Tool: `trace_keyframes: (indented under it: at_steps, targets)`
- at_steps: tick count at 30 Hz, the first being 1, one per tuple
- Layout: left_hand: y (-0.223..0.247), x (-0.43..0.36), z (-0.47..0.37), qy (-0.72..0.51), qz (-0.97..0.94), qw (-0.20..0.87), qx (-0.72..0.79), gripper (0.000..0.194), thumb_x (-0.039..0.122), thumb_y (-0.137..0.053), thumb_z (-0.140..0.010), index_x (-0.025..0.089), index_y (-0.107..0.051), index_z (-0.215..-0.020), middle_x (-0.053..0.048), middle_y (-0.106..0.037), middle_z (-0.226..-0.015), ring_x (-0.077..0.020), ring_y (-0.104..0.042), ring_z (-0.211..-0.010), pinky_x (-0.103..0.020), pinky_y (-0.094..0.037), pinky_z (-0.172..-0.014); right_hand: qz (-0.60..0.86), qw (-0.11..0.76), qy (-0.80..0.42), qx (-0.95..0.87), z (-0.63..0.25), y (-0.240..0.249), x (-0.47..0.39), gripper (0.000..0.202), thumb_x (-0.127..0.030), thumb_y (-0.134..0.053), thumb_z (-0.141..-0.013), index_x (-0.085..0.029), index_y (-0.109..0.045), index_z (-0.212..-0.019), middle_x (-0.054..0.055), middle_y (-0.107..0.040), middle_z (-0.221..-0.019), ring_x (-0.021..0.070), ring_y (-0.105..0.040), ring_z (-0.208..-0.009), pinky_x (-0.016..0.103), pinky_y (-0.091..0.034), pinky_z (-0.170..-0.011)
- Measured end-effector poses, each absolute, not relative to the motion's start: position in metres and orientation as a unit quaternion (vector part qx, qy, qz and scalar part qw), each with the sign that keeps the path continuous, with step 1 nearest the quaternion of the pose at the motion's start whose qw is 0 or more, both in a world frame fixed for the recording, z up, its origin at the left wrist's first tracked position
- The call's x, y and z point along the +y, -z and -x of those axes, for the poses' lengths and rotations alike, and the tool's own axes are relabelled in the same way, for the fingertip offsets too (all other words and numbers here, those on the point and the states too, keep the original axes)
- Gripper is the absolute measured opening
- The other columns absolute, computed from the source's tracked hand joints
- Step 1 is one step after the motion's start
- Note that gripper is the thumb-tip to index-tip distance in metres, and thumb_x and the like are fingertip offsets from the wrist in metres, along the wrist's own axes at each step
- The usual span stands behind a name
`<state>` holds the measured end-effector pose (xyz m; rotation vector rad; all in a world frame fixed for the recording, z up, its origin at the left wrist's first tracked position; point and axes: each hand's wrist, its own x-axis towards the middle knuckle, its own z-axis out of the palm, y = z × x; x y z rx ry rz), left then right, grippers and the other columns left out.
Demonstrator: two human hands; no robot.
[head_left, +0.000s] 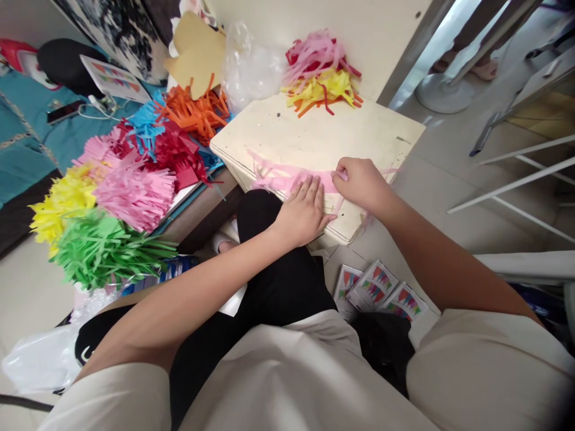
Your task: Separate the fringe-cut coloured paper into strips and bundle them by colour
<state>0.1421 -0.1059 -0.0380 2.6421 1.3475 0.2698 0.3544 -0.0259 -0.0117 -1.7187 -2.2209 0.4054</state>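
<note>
A fringed strip of pink tissue paper (278, 181) lies across the near part of the cream tabletop (323, 131). My left hand (304, 214) rests flat on the strip, its fingers extended. To its right, my right hand (363, 184) is curled, with thumb and fingers pinched at the paper's upper edge. Pink fringes stick out on both sides of the hands. Toward the back of the tabletop sit a pink and red fringe bundle (317, 57) and a yellow fringe bundle (327, 88).
Piled at left are green (108, 248), pink (135, 185), yellow (67, 200) and orange (195, 111) fringes. A clear plastic bag (251, 63) is behind the tabletop's left corner. Printed packets (372, 284) lie on the floor. A person's feet (485, 69) show at upper right.
</note>
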Motion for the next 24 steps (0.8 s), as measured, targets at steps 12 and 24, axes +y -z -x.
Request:
trace_keyframes:
  at_steps: [12, 24]
  targets:
    - [0.038, -0.098, -0.14, -0.089, -0.888, 0.073, 0.446, 0.091, 0.065, -0.038, -0.126, -0.004, -0.04, -0.185, -0.036, -0.035, -0.194, -0.047, -0.028, -0.188, -0.066, -0.023, -0.155, 0.593, 0.13, -0.121, -0.786, -0.352, 0.009, -0.026, 0.013, -0.028, -0.065, -0.1, -0.023, -0.074, -0.093, 0.014, -0.075, -0.087, 0.0313, -0.061, -0.082, 0.043, -0.044, -0.08]
    - [0.039, -0.099, -0.139, -0.057, -0.888, 0.061, 0.452, 0.095, 0.067, -0.034, -0.126, -0.006, -0.037, -0.186, -0.037, -0.029, -0.195, -0.0476, -0.021, -0.189, -0.067, -0.023, -0.155, 0.605, 0.048, -0.078, -0.791, -0.342, -0.004, -0.034, 0.019, -0.02, -0.059, -0.102, -0.017, -0.078, -0.105, 0.017, -0.08, -0.095, 0.0321, -0.067, -0.084, 0.04, -0.041, -0.079]
